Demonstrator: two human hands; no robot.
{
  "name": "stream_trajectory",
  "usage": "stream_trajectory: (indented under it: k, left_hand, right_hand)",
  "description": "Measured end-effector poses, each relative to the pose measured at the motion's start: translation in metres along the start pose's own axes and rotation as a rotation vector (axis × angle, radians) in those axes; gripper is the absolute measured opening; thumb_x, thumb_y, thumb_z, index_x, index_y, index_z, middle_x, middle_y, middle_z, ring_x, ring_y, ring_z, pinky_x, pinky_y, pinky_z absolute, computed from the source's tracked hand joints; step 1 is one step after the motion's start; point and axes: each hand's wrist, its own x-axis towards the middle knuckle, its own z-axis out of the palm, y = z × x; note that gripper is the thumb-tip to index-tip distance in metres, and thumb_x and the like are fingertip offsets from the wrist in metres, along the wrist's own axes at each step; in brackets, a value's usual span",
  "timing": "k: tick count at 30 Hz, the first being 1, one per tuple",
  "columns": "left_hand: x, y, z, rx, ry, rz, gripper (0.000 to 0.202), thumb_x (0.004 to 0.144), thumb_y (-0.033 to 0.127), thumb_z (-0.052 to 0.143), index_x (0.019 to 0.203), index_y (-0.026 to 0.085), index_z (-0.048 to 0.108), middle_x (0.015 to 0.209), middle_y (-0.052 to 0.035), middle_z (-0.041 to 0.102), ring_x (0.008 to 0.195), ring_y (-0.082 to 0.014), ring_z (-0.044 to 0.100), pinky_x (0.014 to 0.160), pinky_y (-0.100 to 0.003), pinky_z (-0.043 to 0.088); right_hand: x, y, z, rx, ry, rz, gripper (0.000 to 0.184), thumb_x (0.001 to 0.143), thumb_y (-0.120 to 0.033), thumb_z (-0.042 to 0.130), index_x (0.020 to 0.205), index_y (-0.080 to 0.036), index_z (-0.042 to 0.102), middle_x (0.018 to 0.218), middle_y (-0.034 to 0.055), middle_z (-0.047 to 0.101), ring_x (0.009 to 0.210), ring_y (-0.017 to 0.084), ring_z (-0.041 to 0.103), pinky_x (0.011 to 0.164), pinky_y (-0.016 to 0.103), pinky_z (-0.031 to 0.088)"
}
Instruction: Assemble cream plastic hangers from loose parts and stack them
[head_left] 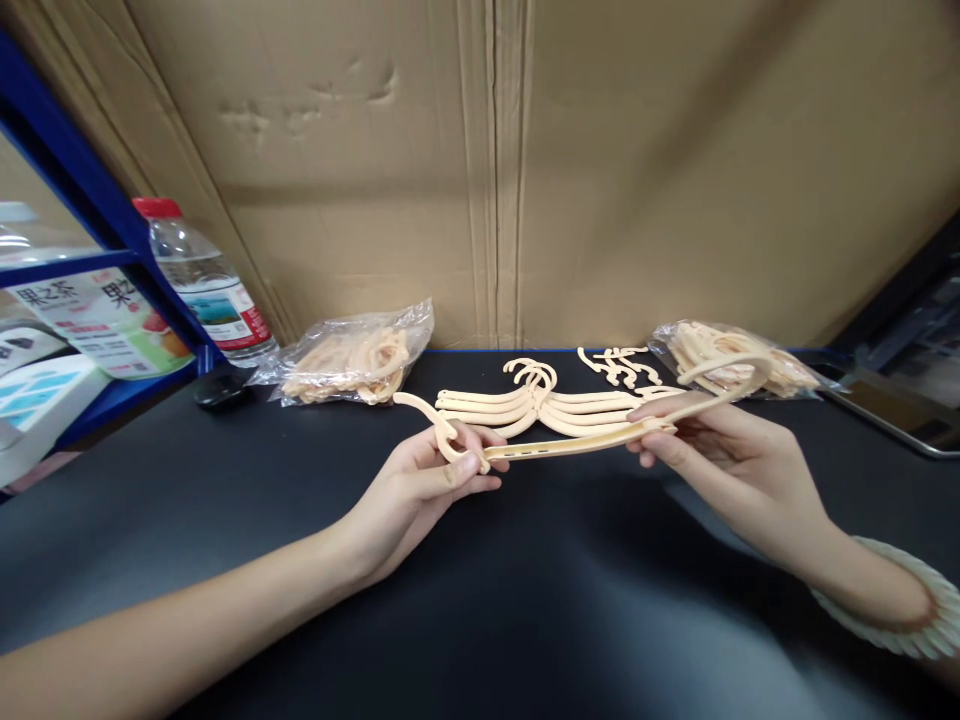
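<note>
My left hand (424,475) pinches a small curved beige plastic piece (424,408) between thumb and fingers. Its lower end meets the tip of a slotted beige bar, part of a clothes hanger (574,443). My right hand (739,460) grips that hanger near where the bar meets its large curved hook, which points up and right. The hanger is held sideways above the table. Just behind it, several beige hangers (495,408) lie overlapped with their hooks together. Small curved beige pieces (622,368) lie in a loose group to their right.
Clear plastic bags of beige hanger parts stand at the back left (349,360) and back right (720,350). A red-capped water bottle (214,290) and a black mouse (221,390) sit beside a blue shelf (67,258). A cardboard wall (360,200) rises behind the black table (480,600).
</note>
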Motion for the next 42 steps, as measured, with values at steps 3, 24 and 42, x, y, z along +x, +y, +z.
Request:
stream_trajectory:
  k: [3,24,42]
  left_hand:
    - [0.000,0.000,0.001,-0.023,-0.011,0.002,0.016,0.075,0.023,0.076,0.072,0.015,0.062,0.094,-0.0054,0.060,0.085,-0.0186,0.061,0.080,-0.029,0.051]
    - [0.000,-0.003,-0.001,-0.047,-0.001,0.030,0.018,0.072,0.021,0.078,0.071,0.013,0.061,0.083,-0.0054,0.065,0.069,-0.0141,0.059,0.071,-0.026,0.047]
    - [-0.006,-0.004,0.012,0.062,0.173,0.152,0.025,0.067,0.017,0.080,0.067,0.015,0.055,0.072,0.0000,0.063,0.061,-0.0097,0.056,0.062,-0.020,0.046]
  right_hand:
    - [0.000,-0.002,0.000,-0.021,-0.003,-0.012,0.004,0.089,-0.024,0.065,0.090,-0.022,0.069,0.085,0.0028,0.069,0.067,0.015,0.065,0.063,0.024,0.055]
    - [-0.010,-0.004,0.005,-0.168,0.052,-0.123,0.006,0.087,-0.025,0.067,0.090,-0.025,0.071,0.092,0.0033,0.074,0.078,0.022,0.071,0.074,0.035,0.059]
    - [-0.016,-0.015,0.013,-0.104,0.058,-0.086,0.010,0.089,-0.020,0.064,0.086,-0.026,0.071,0.087,0.0008,0.073,0.072,0.018,0.070,0.070,0.029,0.059]
